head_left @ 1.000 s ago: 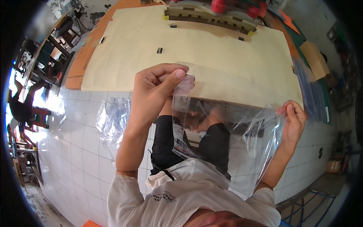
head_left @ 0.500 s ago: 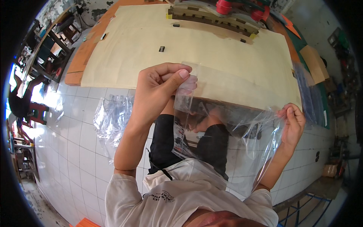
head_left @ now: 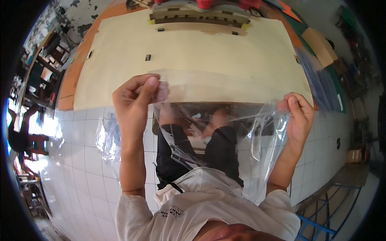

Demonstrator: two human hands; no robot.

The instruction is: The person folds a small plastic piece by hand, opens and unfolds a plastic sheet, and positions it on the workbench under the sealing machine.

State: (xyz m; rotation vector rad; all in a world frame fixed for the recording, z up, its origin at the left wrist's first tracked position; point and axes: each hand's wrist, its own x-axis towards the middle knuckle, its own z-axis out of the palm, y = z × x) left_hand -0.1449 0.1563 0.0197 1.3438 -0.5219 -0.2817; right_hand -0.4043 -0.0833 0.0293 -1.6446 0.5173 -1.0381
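Stretched between my two hands is a clear plastic sheet (head_left: pixel 225 140), creased toward its right side and hanging down over my lap. My left hand (head_left: pixel 138 94) pinches its upper left corner between thumb and fingers, just over the near edge of the table. At the upper right, my right hand (head_left: pixel 299 114) grips the other corner, where the plastic bunches up. Through the sheet I see my legs and the table's near edge. Whether the sheet is one layer or a bag, I cannot tell.
Cream paper (head_left: pixel 193 52) covers the wooden table, with a small black block (head_left: pixel 148 58) on it. A long slotted bar (head_left: pixel 199 18) stands at the back. Clear plastic sheets (head_left: pixel 319 82) lie at the right, beside a cardboard piece (head_left: pixel 320 46). More crumpled plastic (head_left: pixel 107 138) hangs at left.
My left hand has moved left and slightly down, drawing the sheet wider. My right hand is a little higher and further left. The whole view has shifted a bit.
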